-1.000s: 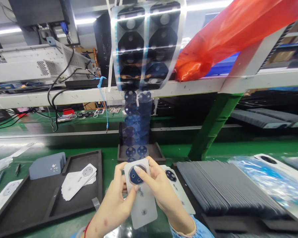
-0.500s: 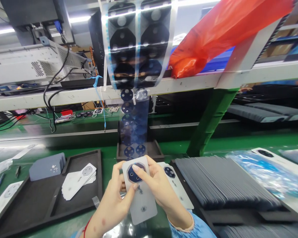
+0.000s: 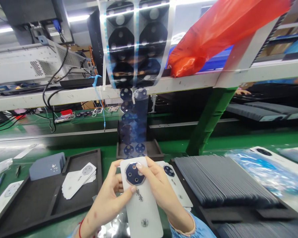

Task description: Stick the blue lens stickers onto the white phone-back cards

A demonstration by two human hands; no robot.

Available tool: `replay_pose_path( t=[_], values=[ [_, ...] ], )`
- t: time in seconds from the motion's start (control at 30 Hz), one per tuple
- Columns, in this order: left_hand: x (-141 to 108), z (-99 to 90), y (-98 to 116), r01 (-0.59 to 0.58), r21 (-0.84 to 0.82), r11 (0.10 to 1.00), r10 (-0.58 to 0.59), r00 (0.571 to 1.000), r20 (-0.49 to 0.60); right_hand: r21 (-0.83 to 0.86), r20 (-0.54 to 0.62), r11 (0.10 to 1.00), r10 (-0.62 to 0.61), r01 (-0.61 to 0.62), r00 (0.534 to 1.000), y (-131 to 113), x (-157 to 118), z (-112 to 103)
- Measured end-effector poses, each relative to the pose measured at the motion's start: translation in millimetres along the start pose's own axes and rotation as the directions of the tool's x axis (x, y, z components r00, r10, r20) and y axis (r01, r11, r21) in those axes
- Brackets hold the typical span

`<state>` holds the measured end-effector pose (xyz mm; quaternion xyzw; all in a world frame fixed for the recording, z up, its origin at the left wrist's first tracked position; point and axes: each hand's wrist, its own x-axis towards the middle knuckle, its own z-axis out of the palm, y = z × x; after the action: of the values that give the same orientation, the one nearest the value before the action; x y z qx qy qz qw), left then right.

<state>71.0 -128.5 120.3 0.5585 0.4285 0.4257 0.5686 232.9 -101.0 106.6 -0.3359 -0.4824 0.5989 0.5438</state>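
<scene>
A white panel point(image 3: 144, 210) with a dark blue octagonal film point(image 3: 135, 174) at its top is held between both hands. My left hand point(image 3: 114, 195) grips its left edge, thumb just below the octagon. My right hand point(image 3: 157, 185) holds the upper right edge, its thumb on the octagon's upper right part. Beyond my right hand lie similar white panels point(image 3: 180, 191), the top one bearing a dark octagon. A transparent strip of dark octagonal films point(image 3: 133, 124) hangs behind the held panel from a wide roll point(image 3: 136, 43).
A black tray point(image 3: 22, 208) on the left holds grey panels point(image 3: 46, 167) and white panels point(image 3: 75, 183). Many grey panels point(image 3: 223, 180) stand in a right-hand tray. A green post point(image 3: 211, 120) rises beyond. Another person's hand point(image 3: 242, 91) shows at the far right.
The held panel has tilted toward the camera and its lower end sits nearer. My right thumb has moved up and right on the octagon. My left hand has shifted slightly left.
</scene>
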Motion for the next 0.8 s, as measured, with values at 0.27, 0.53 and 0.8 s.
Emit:
replay_pose_path(
  t=[0.27, 0.53, 0.8],
  values=[
    [42, -16.5, -20, -0.123, -0.027, 0.992, 0.115, 0.974, -0.197, -0.752, 0.105, 0.596, -0.313, 0.281, 0.944, 51, 4, 15],
    [52, -130.1, -32, 0.149, 0.782, 0.605, 0.011, 0.981, -0.195, -0.949, -0.063, 0.299, -0.492, 0.1, 0.868, 87, 14, -54],
    [69, -211.6, -105, 0.583, 0.775, 0.245, -0.21, 0.812, -0.545, -0.936, -0.341, 0.225, -0.394, -0.271, 0.853, 143, -14, -129]
  ],
)
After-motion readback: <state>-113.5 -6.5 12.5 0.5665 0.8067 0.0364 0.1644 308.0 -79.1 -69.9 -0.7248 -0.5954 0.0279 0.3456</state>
